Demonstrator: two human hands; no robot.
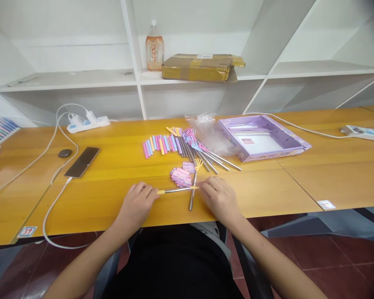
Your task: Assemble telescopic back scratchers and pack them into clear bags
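A back scratcher (177, 189) with a metal rod is held level just above the table's front part. My left hand (140, 198) is closed on its yellow handle end. At the other end, my right hand (218, 198) pinches the yellow tip, whose shape is mostly hidden by the fingers. Under the rod lies a second metal tube (191, 202) with a yellow claw head (198, 163), pointing away from me. Beside it sits a pile of small pink and purple printed cards (180, 176). Beyond are coloured handle sleeves (158, 144) in a row and several claw-headed rods (202, 151).
A purple tray box (299, 146) and clear plastic bags (216, 135) lie at the back right. To the left are a phone (82, 162) on a white cable, a black mouse-like object (65, 153) and a power strip (89, 123). A bottle (154, 47) and carton (199, 68) stand on the shelf.
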